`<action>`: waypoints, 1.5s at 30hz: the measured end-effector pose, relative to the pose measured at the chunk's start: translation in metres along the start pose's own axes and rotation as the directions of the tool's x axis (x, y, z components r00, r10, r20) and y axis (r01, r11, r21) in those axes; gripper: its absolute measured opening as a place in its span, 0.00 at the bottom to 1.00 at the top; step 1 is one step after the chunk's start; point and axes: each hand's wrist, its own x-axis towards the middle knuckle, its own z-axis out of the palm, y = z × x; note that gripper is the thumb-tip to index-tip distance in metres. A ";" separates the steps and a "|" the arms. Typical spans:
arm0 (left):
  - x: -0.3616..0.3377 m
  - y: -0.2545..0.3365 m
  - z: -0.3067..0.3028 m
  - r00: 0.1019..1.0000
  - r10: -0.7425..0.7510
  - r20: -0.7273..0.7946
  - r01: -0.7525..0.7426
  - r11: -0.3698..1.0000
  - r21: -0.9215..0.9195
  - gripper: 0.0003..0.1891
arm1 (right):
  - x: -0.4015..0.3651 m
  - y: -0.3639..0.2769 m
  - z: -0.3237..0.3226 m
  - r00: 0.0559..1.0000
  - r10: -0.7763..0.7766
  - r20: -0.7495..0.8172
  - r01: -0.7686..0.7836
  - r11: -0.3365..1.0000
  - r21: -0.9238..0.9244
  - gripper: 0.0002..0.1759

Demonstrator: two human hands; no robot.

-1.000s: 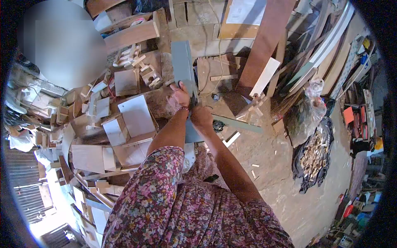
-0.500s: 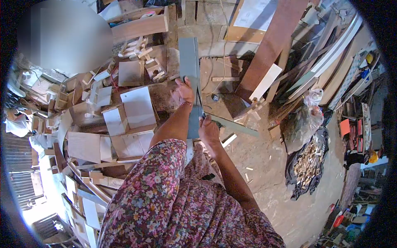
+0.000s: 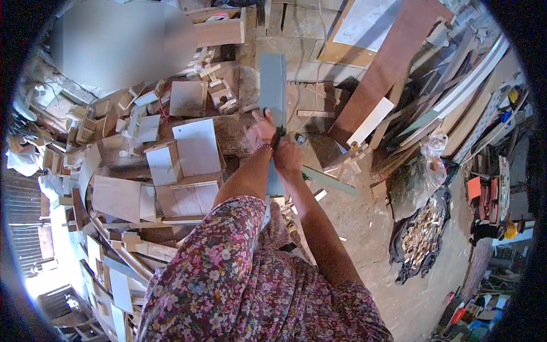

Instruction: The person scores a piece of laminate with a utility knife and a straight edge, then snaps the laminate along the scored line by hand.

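A long grey-green board (image 3: 272, 80) lies lengthwise in front of me, a thin line running along its right side. My left hand (image 3: 263, 127) is closed over the board's left edge around its middle, thumb side on top. Close beside it, my right hand (image 3: 288, 156) is blurred by motion and wrapped round a narrow dark tool (image 3: 280, 134). The tool's tip lies on the board near the left fingers; its kind cannot be made out. A second grey-green strip (image 3: 329, 180) sticks out to the right from below my right hand.
Pale wooden boxes (image 3: 196, 147) and offcuts crowd the left. A wide brown plank (image 3: 393, 68) leans at upper right, near stacked long boards (image 3: 470, 85). Wood scraps (image 3: 424, 239) fill a black plastic sheet on the floor at right. A cable (image 3: 322, 57) runs beyond the board.
My right hand has moved up along the board with the dark tool, closer to my left hand. The left hand keeps its place on the board; the whole view has shifted slightly.
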 end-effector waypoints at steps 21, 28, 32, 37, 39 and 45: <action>-0.008 -0.008 0.000 0.994 0.087 -0.065 -0.086 0.996 0.017 0.27 | -0.063 0.029 0.012 0.992 0.046 -0.114 -0.025 0.983 0.184 0.16; -0.013 -0.018 0.003 0.990 0.094 -0.109 -0.089 0.995 0.054 0.26 | -0.064 0.024 0.005 0.996 0.024 0.081 -0.054 0.919 0.391 0.21; -0.017 -0.024 -0.004 0.970 0.055 0.237 -0.029 0.993 -0.113 0.24 | -0.064 0.044 0.042 0.999 0.013 0.049 -0.028 0.949 0.313 0.22; -0.053 -0.041 -0.010 0.915 0.349 -0.202 -0.358 0.934 -0.007 0.21 | -0.050 0.039 0.031 1.000 -0.007 0.029 0.000 0.971 0.239 0.17; -0.071 -0.047 -0.018 0.889 0.419 -0.186 -0.425 0.905 0.006 0.21 | -0.046 0.044 0.027 0.947 -0.280 -0.156 0.292 0.954 0.062 0.18; -0.086 -0.050 -0.036 0.845 0.513 -0.151 -0.528 0.844 -0.088 0.20 | -0.026 0.025 0.002 0.999 -0.046 -0.017 0.049 0.977 0.206 0.23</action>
